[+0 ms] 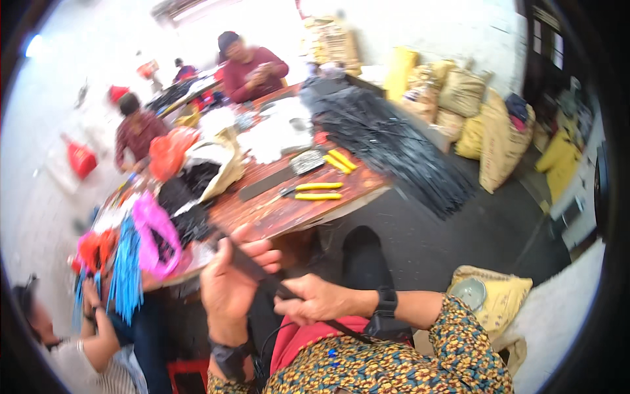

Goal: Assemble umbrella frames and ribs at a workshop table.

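A long, flat dark strap (254, 270) slants between my hands, its tail running down past my right hand toward my lap. My right hand (314, 297) is closed around the strap. Spread out beside its upper part is my left hand (230, 285), fingers apart, with the strap lying across the palm. Beyond my hands, on the reddish wooden table (289, 220), lie pliers with yellow handles (318, 191). A second yellow-handled tool (340, 161) rests farther back, near a small grey patterned block (308, 161). Left of the block is a dark flat bar (268, 182).
Black strips (394, 141) hang in a bundle over the table's right end. Blue strips (128, 262) and a pink bag (156, 236) sit at its left. Co-workers (252, 72) are seated around it. A sack holding a bowl (468, 293) lies at my right.
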Demonstrator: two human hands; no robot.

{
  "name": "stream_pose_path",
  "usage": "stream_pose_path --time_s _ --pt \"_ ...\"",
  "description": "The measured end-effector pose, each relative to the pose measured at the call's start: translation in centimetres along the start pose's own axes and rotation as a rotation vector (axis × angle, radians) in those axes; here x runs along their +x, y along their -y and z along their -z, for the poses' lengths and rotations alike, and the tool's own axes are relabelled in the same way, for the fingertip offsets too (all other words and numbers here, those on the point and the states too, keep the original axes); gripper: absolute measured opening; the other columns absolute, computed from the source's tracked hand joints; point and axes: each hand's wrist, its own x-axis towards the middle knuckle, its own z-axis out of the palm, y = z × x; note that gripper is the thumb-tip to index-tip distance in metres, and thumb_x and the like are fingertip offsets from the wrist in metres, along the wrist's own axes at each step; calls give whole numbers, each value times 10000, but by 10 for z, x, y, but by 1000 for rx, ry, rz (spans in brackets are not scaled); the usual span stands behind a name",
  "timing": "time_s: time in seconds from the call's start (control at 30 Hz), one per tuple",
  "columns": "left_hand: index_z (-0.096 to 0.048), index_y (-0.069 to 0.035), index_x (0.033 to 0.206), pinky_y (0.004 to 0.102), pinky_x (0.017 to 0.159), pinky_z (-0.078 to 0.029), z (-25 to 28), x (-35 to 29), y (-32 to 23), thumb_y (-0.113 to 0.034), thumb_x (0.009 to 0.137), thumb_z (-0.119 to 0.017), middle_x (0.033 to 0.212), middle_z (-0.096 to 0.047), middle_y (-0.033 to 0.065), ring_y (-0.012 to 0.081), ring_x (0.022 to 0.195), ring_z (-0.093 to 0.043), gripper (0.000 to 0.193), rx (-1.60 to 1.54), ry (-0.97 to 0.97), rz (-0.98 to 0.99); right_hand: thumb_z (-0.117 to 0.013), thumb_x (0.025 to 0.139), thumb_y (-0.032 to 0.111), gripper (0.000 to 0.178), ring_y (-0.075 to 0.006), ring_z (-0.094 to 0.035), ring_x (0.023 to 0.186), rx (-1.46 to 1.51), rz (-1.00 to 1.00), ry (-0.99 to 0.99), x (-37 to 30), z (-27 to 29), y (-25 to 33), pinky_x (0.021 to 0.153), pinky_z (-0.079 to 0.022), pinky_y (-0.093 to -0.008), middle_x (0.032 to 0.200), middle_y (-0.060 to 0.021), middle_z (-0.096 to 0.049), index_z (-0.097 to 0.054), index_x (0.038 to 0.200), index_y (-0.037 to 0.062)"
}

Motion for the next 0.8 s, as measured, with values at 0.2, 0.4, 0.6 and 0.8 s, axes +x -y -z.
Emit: stream_pose_path --time_s 0.2,0.4,0.6,0.8 --pt "-465 -6 1340 472 666 -551 -2 14 -27 -247 1034 -388 955 -661 184 323 770 -670 397 4 23 -124 -606 920 247 295 -90 -603 672 -228 251 -91 -7 102 10 604 -502 -262 849 -54 -662 -648 1087 7" --pt "-377 -33 1411 486 683 -576 15 20 -41 -203 1033 -399 946 -658 164 320 781 -674 415 55 -126 -244 -662 688 180 143 -278 -670 618 -1160 16 -1097 -18 293 33 601 -530 -377 669 -159 -668 -718 694 48" --pt "-332 -61 1442 532 730 -581 38 20 -33 -174 1013 -437 1007 -666 226 408 917 -673 457 88 -116 -235 -591 721 80 197 -419 -670 883 -1413 -482 -1192 -8 346 63 761 -540 -479 909 -283 -672 -698 840 -34" --pt "-307 -105 1468 528 741 -585 52 7 -31 -174 1028 -396 1012 -653 207 392 940 -670 454 124 -198 -178 -582 746 61 202 -434 -653 922 -1592 -498 -1157 7 362 41 785 -538 -479 928 -281 -671 -698 878 -39"
